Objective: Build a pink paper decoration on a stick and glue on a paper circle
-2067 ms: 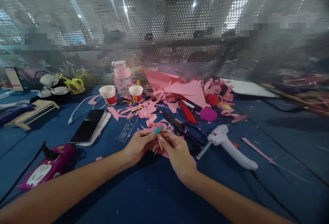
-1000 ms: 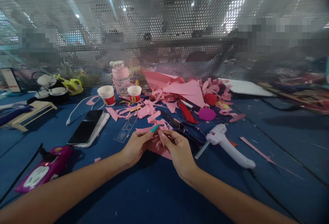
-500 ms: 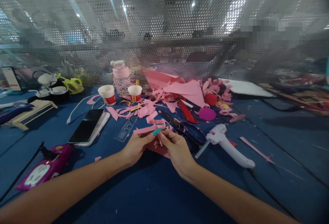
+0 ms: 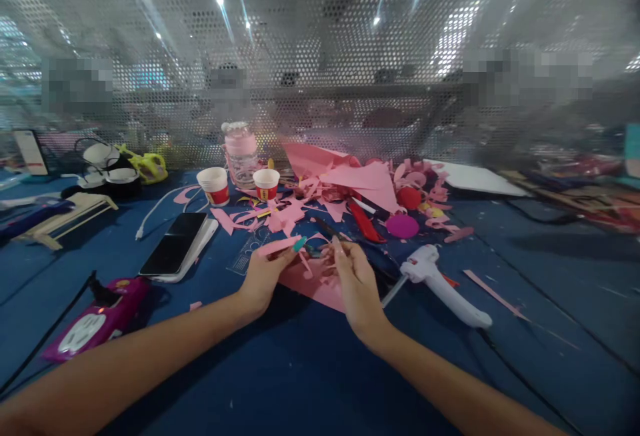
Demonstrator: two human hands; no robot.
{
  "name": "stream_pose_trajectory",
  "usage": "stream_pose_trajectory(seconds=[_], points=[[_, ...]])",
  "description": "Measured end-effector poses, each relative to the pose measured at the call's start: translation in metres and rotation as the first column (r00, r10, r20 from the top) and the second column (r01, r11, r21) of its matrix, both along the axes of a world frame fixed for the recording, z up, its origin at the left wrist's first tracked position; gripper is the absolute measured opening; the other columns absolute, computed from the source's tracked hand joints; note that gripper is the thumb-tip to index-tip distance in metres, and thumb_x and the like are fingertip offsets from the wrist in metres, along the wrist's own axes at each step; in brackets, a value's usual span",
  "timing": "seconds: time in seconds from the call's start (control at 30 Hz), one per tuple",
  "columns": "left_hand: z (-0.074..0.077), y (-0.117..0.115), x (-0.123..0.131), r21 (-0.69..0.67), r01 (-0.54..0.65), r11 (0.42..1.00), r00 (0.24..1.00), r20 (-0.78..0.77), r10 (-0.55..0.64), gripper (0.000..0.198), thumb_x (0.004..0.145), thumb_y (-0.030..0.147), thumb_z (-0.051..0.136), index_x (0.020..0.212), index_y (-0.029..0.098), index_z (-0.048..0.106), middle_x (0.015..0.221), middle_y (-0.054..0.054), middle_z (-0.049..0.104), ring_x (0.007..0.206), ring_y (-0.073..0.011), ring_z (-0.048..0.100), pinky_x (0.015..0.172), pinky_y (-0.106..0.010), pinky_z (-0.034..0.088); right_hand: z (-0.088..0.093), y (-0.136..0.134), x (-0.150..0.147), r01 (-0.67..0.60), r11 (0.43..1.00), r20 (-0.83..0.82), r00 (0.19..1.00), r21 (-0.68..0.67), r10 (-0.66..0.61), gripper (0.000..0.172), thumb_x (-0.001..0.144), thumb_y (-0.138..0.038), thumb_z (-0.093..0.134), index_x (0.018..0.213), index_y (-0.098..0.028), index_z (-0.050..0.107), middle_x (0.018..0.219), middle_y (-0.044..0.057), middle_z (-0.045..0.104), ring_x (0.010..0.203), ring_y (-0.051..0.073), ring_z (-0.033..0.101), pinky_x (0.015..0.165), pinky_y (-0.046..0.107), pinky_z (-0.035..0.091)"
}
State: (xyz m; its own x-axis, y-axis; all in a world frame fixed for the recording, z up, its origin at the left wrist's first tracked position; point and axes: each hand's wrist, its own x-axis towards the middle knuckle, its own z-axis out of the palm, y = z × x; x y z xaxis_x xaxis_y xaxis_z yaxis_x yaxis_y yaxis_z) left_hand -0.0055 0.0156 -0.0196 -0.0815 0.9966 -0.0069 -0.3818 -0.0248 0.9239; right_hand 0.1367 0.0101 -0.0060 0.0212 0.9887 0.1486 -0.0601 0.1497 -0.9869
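Between thumb and index finger, my left hand [image 4: 263, 283] pinches a pink strip [image 4: 280, 247] that looks like paper or foam; the strip runs along the hand to the turquoise thumbnail. My right hand [image 4: 357, 289] is a short way to its right, thumb raised and fingers curled. Whether anything small sits in those right fingers is hidden by blur. A flat pink sheet [image 4: 313, 289] lies on the table under both hands. Dark-handled scissors [image 4: 383, 259] lie just beyond my right hand, and a clear stencil ruler [image 4: 247, 253] just beyond my left.
A white glue gun [image 4: 443, 283] lies on the right, its cord trailing forward. Pink scraps [image 4: 287, 213] and a red-handled cutter [image 4: 367, 221] are behind the hands. Paper cups [image 4: 214, 186], a bottle [image 4: 243, 156], a phone [image 4: 175, 243] and a purple power strip [image 4: 100, 316] stand or lie leftward.
My hands, fingertips together before, have drawn apart, the right one moving rightward. More of the pink sheet beneath shows now. The strip stays with my left hand.
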Motion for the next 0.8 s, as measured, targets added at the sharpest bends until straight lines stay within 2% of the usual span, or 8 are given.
stream_pose_trajectory(seconds=[0.1, 0.27, 0.37, 0.5, 0.57, 0.63, 0.7, 0.8], points=[[0.003, -0.001, 0.000, 0.004, 0.011, 1.000, 1.000, -0.002, -0.011, 0.019, 0.066, 0.029, 0.072, 0.070, 0.014, 0.061, 0.058, 0.004, 0.063, 0.052, -0.0080, 0.059, 0.056, -0.018, 0.047, 0.005, 0.004, 0.007, 0.102, 0.984, 0.119, 0.986, 0.149, -0.120, 0.029, 0.084, -0.048, 0.044, 0.087, -0.019, 0.047, 0.081, 0.004, 0.055, 0.072, 0.016, 0.055, 0.067, 0.033, 0.048], [0.010, -0.007, 0.000, -0.007, 0.202, 0.979, 0.979, 0.003, -0.202, 0.023, 0.069, 0.032, 0.068, 0.076, 0.017, 0.054, 0.054, 0.002, 0.064, 0.044, -0.0110, 0.059, 0.048, -0.023, 0.050, 0.022, 0.016, 0.017, 0.167, 0.945, 0.348, 0.900, 0.279, -0.262, 0.022, 0.081, -0.039, 0.048, 0.090, -0.019, 0.042, 0.092, 0.008, 0.048, 0.075, 0.018, 0.054, 0.064, 0.035, 0.048], [0.012, -0.008, 0.001, -0.013, 0.237, 0.971, 0.971, 0.026, -0.237, 0.024, 0.067, 0.030, 0.071, 0.078, 0.015, 0.055, 0.054, 0.002, 0.064, 0.046, -0.0099, 0.060, 0.048, -0.020, 0.051, 0.038, 0.014, 0.029, 0.104, 0.887, 0.634, 0.663, 0.449, -0.398, 0.020, 0.078, -0.031, 0.049, 0.091, -0.017, 0.042, 0.097, 0.012, 0.045, 0.093, 0.026, 0.049, 0.075, 0.043, 0.046], [0.011, -0.007, 0.001, -0.037, 0.230, 0.972, 0.970, 0.086, -0.226, 0.027, 0.067, 0.029, 0.071, 0.085, 0.015, 0.056, 0.068, 0.002, 0.065, 0.049, -0.0080, 0.061, 0.050, -0.020, 0.053, 0.045, -0.004, 0.065, 0.070, 0.854, 0.854, 0.040, 0.515, -0.518, 0.032, 0.070, -0.028, 0.055, 0.093, -0.008, 0.046, 0.097, 0.023, 0.047, 0.096, 0.040, 0.044, 0.071, 0.050, 0.042], [0.009, -0.007, 0.001, -0.038, 0.254, 0.967, 0.964, 0.094, -0.250, 0.030, 0.069, 0.032, 0.069, 0.090, 0.016, 0.055, 0.071, 0.001, 0.065, 0.048, -0.0091, 0.061, 0.044, -0.020, 0.053, 0.038, -0.012, 0.091, 0.094, 0.862, 0.863, -0.152, 0.498, -0.482, 0.033, 0.065, -0.024, 0.060, 0.092, -0.010, 0.047, 0.100, 0.026, 0.046, 0.091, 0.042, 0.047, 0.060, 0.045, 0.042], [0.009, -0.007, 0.001, -0.035, 0.290, 0.957, 0.954, 0.093, -0.285, 0.034, 0.070, 0.035, 0.068, 0.094, 0.017, 0.053, 0.066, 0.002, 0.064, 0.046, -0.0109, 0.061, 0.037, -0.020, 0.050, 0.027, -0.014, 0.115, 0.146, 0.880, 0.878, -0.242, 0.453, -0.412, 0.029, 0.063, -0.026, 0.061, 0.085, -0.014, 0.048, 0.094, 0.026, 0.049, 0.083, 0.042, 0.050, 0.050, 0.041, 0.039], [0.009, -0.008, 0.002, -0.044, 0.307, 0.951, 0.949, 0.093, -0.302, 0.036, 0.068, 0.037, 0.069, 0.093, 0.017, 0.052, 0.062, 0.002, 0.063, 0.044, -0.0112, 0.060, 0.035, -0.019, 0.049, 0.018, -0.011, 0.132, 0.129, 0.947, 0.938, -0.226, 0.295, -0.262, 0.021, 0.062, -0.024, 0.060, 0.077, -0.016, 0.047, 0.077, 0.019, 0.052, 0.070, 0.037, 0.054, 0.047, 0.035, 0.037], [0.012, -0.009, 0.004, -0.074, 0.323, 0.943, 0.945, 0.085, -0.317, 0.035, 0.065, 0.033, 0.073, 0.088, 0.014, 0.053, 0.064, 0.000, 0.064, 0.047, -0.0106, 0.062, 0.042, -0.018, 0.051, 0.014, -0.004, 0.138, 0.132, 0.952, 0.937, -0.259, 0.274, -0.234, 0.013, 0.065, -0.021, 0.057, 0.070, -0.015, 0.047, 0.074, 0.018, 0.053, 0.072, 0.035, 0.055, 0.056, 0.036, 0.039]])
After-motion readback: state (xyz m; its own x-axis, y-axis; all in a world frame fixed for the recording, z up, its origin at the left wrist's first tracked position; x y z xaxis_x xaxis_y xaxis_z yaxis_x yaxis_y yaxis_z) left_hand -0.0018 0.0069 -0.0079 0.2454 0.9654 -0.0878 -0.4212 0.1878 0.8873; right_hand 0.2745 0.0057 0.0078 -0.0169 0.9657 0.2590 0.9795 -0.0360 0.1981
